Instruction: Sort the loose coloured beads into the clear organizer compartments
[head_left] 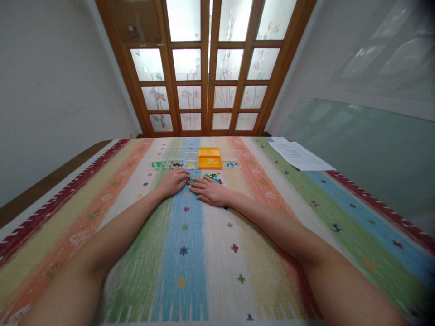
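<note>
My left hand [174, 182] rests on the striped cloth with its fingers curled together at the left end of a pile of small coloured pieces [214, 177]. What its fingertips hold, if anything, is too small to make out. Across from it, my right hand [211, 191] lies palm down with fingers stretched out and slightly apart, touching the near side of the pile. Green, blue, red and dark pieces show beyond its fingers; the hand covers part of them. Just behind stands an open orange box [200, 165] with pale pieces in it.
Clear boxes flank the orange one: green pieces [158, 165], brown pieces [176, 164] and yellow pieces [190, 165] on the left, blue pieces [232, 164] on the right. Paper sheets [299, 156] lie at the table's far right. Wooden glazed doors [208, 68] stand beyond.
</note>
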`<move>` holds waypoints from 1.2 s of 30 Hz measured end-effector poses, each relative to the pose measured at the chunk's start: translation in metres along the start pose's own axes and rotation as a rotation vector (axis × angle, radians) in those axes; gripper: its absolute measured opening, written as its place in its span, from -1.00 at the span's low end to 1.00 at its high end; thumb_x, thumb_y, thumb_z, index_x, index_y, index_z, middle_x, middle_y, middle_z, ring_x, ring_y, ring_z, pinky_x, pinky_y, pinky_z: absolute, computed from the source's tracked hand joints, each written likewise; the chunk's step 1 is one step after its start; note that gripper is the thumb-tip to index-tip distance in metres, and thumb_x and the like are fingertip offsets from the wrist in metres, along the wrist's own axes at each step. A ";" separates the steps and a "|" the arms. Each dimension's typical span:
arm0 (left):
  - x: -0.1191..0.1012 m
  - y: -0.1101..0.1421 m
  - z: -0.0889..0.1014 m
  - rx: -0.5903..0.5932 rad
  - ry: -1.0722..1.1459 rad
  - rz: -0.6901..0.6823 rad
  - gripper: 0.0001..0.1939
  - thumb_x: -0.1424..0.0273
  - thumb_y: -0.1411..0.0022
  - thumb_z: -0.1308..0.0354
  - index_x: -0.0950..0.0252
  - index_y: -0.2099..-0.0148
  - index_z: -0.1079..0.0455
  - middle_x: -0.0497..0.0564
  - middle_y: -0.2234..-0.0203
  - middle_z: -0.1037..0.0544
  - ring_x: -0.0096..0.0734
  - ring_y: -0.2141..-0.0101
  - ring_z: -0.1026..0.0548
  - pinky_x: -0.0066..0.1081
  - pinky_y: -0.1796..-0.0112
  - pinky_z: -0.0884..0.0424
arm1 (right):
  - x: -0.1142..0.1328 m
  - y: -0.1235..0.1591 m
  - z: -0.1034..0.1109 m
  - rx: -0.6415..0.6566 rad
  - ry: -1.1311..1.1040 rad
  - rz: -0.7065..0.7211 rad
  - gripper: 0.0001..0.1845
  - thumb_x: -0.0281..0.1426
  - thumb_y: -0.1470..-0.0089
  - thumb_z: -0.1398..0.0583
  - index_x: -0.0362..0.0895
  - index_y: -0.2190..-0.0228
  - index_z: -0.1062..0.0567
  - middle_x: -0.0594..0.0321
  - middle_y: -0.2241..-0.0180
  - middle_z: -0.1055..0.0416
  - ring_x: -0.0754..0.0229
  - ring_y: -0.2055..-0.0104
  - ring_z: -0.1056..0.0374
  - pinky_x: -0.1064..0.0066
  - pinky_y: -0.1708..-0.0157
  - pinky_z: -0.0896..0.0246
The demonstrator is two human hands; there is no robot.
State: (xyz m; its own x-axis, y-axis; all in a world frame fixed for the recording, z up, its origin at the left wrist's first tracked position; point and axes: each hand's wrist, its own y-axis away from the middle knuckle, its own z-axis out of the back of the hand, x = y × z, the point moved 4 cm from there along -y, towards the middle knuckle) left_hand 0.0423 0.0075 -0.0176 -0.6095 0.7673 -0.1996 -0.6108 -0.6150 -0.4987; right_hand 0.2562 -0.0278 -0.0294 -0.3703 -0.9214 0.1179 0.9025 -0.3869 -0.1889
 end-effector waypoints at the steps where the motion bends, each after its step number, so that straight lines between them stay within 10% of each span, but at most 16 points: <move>1: 0.001 0.000 0.000 -0.001 0.002 0.003 -0.76 0.44 -0.39 -0.11 0.14 0.06 -0.60 0.04 0.05 -0.61 -0.19 -0.04 -0.51 -0.09 -0.16 -0.40 | 0.001 0.000 0.000 0.002 0.001 0.000 -0.42 -0.17 -0.49 0.02 -0.02 -0.42 -0.19 0.13 -0.42 -0.16 0.00 -0.51 0.09 -0.07 -0.46 0.25; 15: -0.001 0.000 0.002 0.007 0.001 0.003 -0.75 0.43 -0.40 -0.11 0.14 0.03 -0.60 0.05 0.04 -0.61 -0.18 -0.04 -0.51 -0.06 -0.15 -0.41 | -0.019 0.007 0.012 -0.171 -0.084 -0.126 -0.51 -0.25 -0.48 0.00 -0.02 -0.33 -0.36 0.06 -0.30 -0.36 0.05 -0.40 -0.17 -0.03 -0.40 0.04; 36: 0.005 0.001 -0.002 -0.012 0.006 0.034 -0.76 0.44 -0.39 -0.10 0.16 0.06 -0.60 0.06 0.06 -0.61 -0.18 -0.03 -0.51 -0.07 -0.14 -0.41 | 0.004 -0.002 0.003 -0.025 -0.040 -0.050 -0.45 -0.16 -0.48 -0.01 0.01 -0.40 -0.25 0.12 -0.42 -0.17 -0.01 -0.53 0.13 -0.17 -0.47 0.31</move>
State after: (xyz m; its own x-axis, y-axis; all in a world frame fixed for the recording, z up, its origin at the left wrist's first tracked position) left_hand 0.0396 0.0106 -0.0208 -0.6263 0.7474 -0.2216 -0.5837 -0.6381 -0.5021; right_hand 0.2537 -0.0307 -0.0251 -0.4052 -0.8989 0.1665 0.8772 -0.4336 -0.2062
